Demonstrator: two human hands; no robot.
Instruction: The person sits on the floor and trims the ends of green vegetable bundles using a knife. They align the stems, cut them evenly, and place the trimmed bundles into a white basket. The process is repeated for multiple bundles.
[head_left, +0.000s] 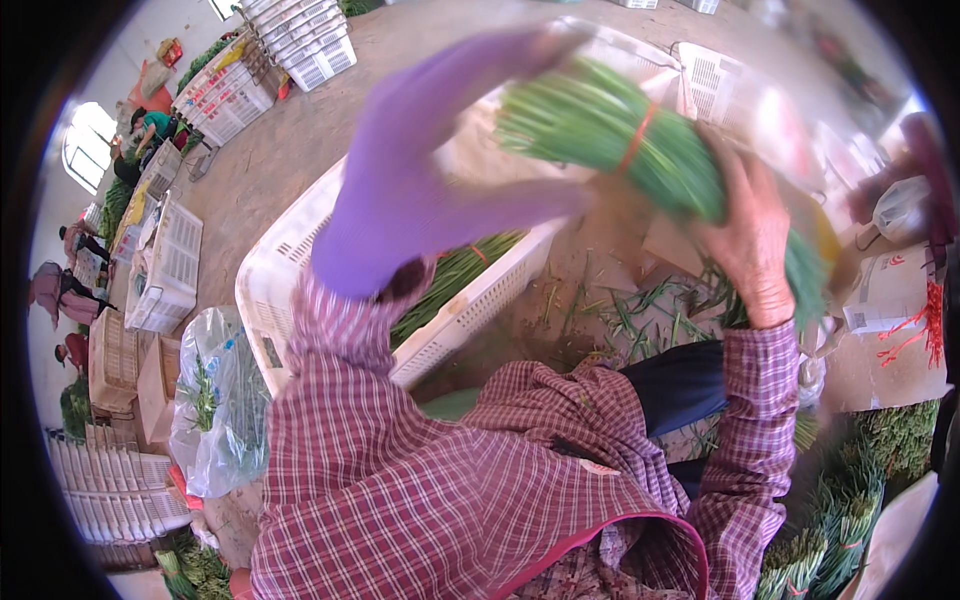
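My right hand (750, 225), bare, grips a bunch of long green stalks (675, 165) bound with a red band (639, 139). The bunch is raised, its cut ends towards the left and its leaves hanging beyond my wrist. My left hand (442, 180), in a purple glove, is blurred; its fingers and thumb are spread apart around the space left of the cut ends, with nothing seen in it. Beneath my left forearm stands a white plastic crate (480, 304) with more green bunches (457, 281) inside.
Loose green leaves (645, 315) litter the floor before me. More tied bunches (847, 517) lie at the lower right, near a cardboard box (885, 367) with red ties (932, 322). A clear plastic bag (225, 405) is at left. Several people are farther off.
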